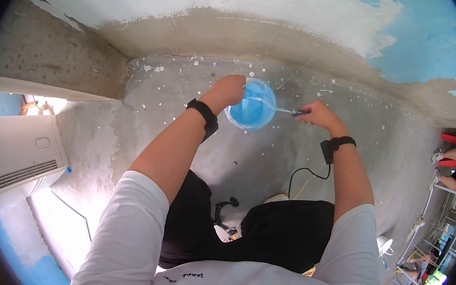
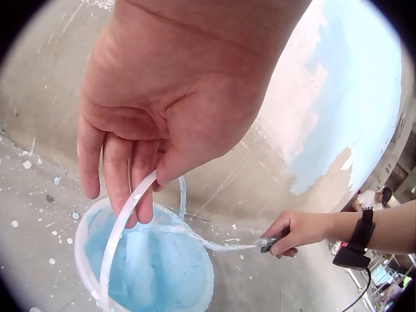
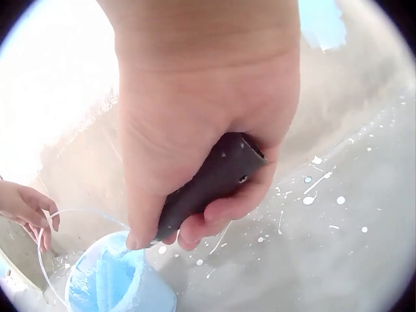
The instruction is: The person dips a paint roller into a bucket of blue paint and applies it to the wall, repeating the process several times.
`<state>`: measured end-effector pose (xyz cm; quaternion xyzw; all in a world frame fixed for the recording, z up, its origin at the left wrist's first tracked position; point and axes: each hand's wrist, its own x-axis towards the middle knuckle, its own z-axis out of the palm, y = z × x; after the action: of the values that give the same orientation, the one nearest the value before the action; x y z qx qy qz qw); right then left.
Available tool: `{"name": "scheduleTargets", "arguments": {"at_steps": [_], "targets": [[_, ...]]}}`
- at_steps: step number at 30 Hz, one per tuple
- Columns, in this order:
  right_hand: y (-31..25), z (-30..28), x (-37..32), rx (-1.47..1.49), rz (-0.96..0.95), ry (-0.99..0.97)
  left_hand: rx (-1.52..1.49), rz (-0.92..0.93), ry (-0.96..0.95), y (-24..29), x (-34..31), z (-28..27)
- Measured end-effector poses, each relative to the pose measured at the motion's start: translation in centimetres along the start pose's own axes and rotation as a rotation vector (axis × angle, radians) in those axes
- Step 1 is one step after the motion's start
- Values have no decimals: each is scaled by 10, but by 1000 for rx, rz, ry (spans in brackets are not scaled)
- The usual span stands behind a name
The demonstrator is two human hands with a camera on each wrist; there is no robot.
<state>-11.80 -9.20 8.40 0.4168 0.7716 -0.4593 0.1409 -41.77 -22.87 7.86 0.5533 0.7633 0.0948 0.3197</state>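
Observation:
A white bucket (image 1: 232, 120) of light blue paint stands on the floor, its inner wall smeared blue. My left hand (image 1: 229, 90) is over its left rim; in the left wrist view the thumb and fingers pinch the raised white bucket handle (image 2: 114, 242). My right hand (image 1: 321, 117), to the right of the bucket, grips the dark handle of a paint roller (image 3: 205, 185). The roller's paint-coated rod (image 2: 218, 246) reaches across the bucket rim, and its blue-covered sleeve (image 2: 140, 260) lies inside the bucket.
Paint spots dot the grey concrete floor (image 1: 146, 134). Behind the bucket rises a partly painted wall (image 1: 282, 35); a concrete ledge (image 1: 55, 51) and a white vented unit (image 1: 21, 150) stand left. A black cable (image 1: 307, 172) hangs from the right wrist. Other people (image 1: 453, 164) are at far right.

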Motion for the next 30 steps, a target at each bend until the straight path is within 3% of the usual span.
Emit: {"name": "scheduleTargets", "arguments": {"at_steps": [5, 7, 19, 22, 25, 30], "targets": [[-6, 0, 1, -9, -21, 51, -3, 11, 8, -2, 1, 0], [-3, -1, 4, 22, -23, 37, -6, -18, -83, 2, -2, -7], [-10, -2, 0, -178, -156, 83, -5, -5, -26, -2, 0, 0], [-8, -1, 2, -51, -99, 116, -28, -15, -36, -2, 2, 0], [-14, -7, 1, -199, -147, 22, -13, -14, -26, 3, -3, -5], [-9, -1, 1, -82, -117, 86, 0, -1, -21, 1, -1, -2]]}}
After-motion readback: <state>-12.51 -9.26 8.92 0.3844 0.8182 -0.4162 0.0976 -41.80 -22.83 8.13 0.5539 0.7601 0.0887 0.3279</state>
